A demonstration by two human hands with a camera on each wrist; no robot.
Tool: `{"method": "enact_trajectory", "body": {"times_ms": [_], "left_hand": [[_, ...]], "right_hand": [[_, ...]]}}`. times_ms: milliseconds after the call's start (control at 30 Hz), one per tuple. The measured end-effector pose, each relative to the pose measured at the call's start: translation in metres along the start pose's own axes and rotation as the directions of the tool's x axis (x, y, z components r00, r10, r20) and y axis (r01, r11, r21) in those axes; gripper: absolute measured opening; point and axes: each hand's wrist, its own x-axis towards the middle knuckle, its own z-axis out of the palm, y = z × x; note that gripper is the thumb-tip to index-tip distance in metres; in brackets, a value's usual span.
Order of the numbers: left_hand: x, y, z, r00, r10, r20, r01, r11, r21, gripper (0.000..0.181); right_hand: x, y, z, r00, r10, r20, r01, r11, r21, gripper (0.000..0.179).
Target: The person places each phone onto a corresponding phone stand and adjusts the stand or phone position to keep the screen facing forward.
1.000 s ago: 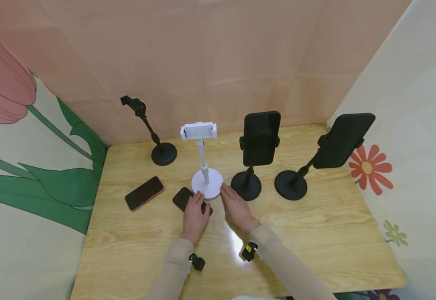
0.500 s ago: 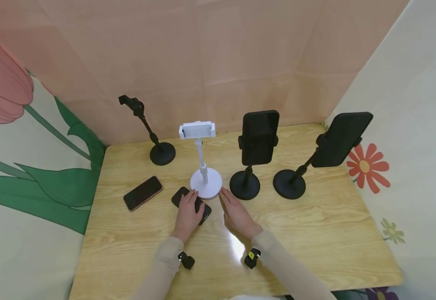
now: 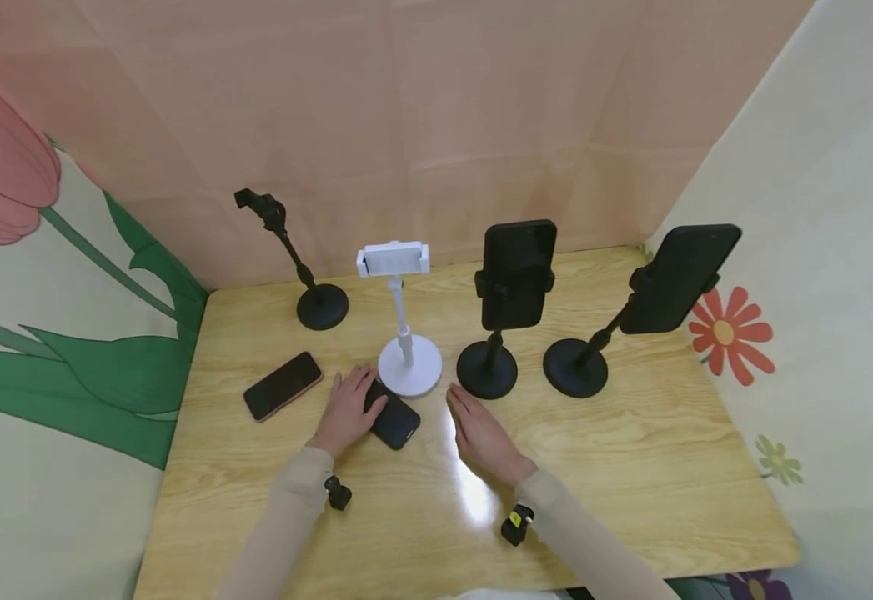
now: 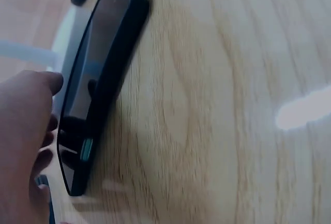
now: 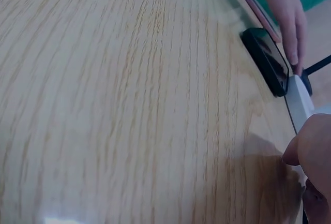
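A black phone (image 3: 397,423) lies flat on the wooden table, just in front of a white phone stand (image 3: 419,373). My left hand (image 3: 344,414) is at the phone's left end, fingers extended and thumb near its top; the left wrist view shows that thumb beside the phone (image 4: 98,79). Whether the hand touches the phone is hard to tell. To the right, my right hand (image 3: 487,433) holds nothing, its fingers together and pointing toward the gap between the white stand's base and a black stand (image 3: 487,379). In the right wrist view, that hand (image 5: 318,154) is partly cut off.
A second phone (image 3: 283,386) with a pinkish edge lies on the left. Behind it stands a black phone stand (image 3: 322,307) without a phone. Two black stands on the right bear upright phones, one central (image 3: 519,275) and one tilted (image 3: 679,279). A fabric backdrop (image 3: 406,125) borders the table.
My left hand has slid left along the black phone, uncovering more of its right end. The right hand has drawn back slightly from the white stand's base.
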Motion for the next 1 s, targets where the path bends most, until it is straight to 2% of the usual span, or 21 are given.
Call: {"method": "enact_trajectory", "body": {"times_ms": [133,267,433,533,633,800,1000], "left_hand": [[-0.002,-0.007,-0.002,0.999,0.022,0.03,-0.023,0.999,0.046,0.054],[-0.008,-0.009,-0.007,0.999,0.036,0.031,-0.037,0.998,0.054,0.054],[-0.017,-0.017,-0.017,0.992,0.084,0.094,-0.091,0.993,0.073,0.071],[-0.022,-0.023,-0.023,0.982,0.11,0.156,-0.122,0.99,0.069,0.087],[-0.025,-0.027,-0.029,0.97,0.132,0.206,-0.144,0.989,0.042,0.095],[-0.026,-0.025,-0.034,0.959,0.149,0.24,-0.159,0.987,0.02,0.087],[-0.027,-0.021,-0.04,0.95,0.118,0.288,-0.13,0.991,0.022,0.084]], "right_hand": [[-0.001,0.002,0.001,1.0,0.019,0.017,-0.019,1.0,0.011,0.052],[-0.001,0.002,0.002,1.0,0.02,0.021,-0.021,1.0,0.022,0.052],[-0.002,0.001,0.002,1.0,0.016,-0.001,-0.016,0.999,0.037,0.052],[-0.002,0.0,0.001,0.999,0.034,0.019,-0.034,0.998,0.052,0.054],[-0.002,-0.002,0.0,0.999,0.043,0.024,-0.044,0.997,0.068,0.055],[-0.002,-0.003,-0.002,0.999,0.046,0.026,-0.048,0.995,0.083,0.056],[-0.002,-0.005,-0.001,0.994,0.074,0.084,-0.081,0.992,0.094,0.058]]}}
